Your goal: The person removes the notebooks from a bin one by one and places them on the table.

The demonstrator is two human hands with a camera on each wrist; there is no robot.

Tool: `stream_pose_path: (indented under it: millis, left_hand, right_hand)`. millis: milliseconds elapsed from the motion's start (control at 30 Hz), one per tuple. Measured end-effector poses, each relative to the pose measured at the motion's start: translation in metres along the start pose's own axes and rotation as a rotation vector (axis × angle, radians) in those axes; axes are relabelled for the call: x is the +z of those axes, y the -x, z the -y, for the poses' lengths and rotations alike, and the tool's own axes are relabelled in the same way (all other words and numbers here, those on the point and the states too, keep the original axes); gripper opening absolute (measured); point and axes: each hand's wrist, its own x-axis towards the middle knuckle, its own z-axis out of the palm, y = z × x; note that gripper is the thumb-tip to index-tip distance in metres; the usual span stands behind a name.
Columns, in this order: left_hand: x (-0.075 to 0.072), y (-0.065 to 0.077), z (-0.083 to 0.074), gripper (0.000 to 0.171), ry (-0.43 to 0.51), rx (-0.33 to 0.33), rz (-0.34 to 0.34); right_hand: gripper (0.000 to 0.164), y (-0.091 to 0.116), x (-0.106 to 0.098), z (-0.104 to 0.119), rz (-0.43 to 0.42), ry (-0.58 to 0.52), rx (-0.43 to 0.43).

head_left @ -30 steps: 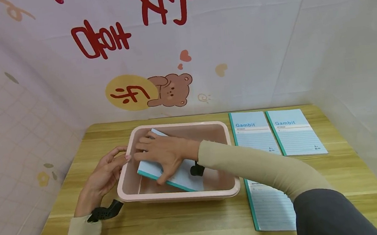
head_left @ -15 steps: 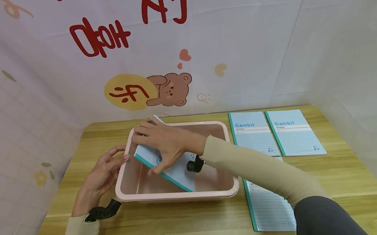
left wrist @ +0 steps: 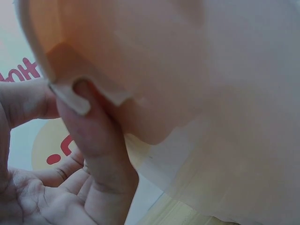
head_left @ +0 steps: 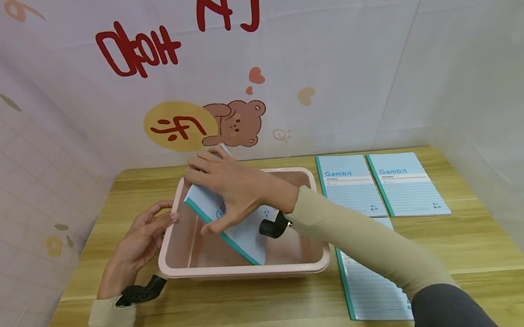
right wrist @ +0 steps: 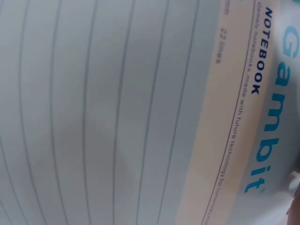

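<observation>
A light blue notebook (head_left: 247, 240) with a teal spine is held tilted in the pink plastic bin (head_left: 250, 270), its far corner above the rim. My right hand (head_left: 230, 186) grips it across the cover, thumb at the spine and fingers over the opposite edge. In the right wrist view, the lined cover of the notebook (right wrist: 117, 117) fills nearly everything, with "Gambit" printed on it. At the bin's left side, my left hand (head_left: 139, 239) pinches the rim. The left wrist view shows the thumb of the left hand (left wrist: 93, 140) under the lip of the bin (left wrist: 201, 51).
To the right of the bin lie two matching notebooks, one at the back (head_left: 349, 188) and another beside it (head_left: 407, 184). A third notebook (head_left: 376, 291) lies nearer, partly under the right sleeve (head_left: 362, 235). Printed cloth walls (head_left: 353, 67) surround the wooden table (head_left: 241, 322).
My right hand has lifted the notebook's far end up and away from the bin floor, tilting it more steeply. My left hand stays at the rim.
</observation>
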Motion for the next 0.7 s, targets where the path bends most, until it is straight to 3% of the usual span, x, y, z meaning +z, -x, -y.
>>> stream_pose_path:
  millis: [367,700]
  left_hand:
    - [0.000,-0.001,0.000,0.019,0.019,0.013,-0.008]
    - [-0.002,0.001,0.002,0.018,0.056,0.009,0.003]
  right_hand:
    - [0.070,0.011,-0.046,0.000,-0.210,0.006,0.031]
    - [0.072,0.027,-0.083,-0.003,-0.306,0.074,0.080]
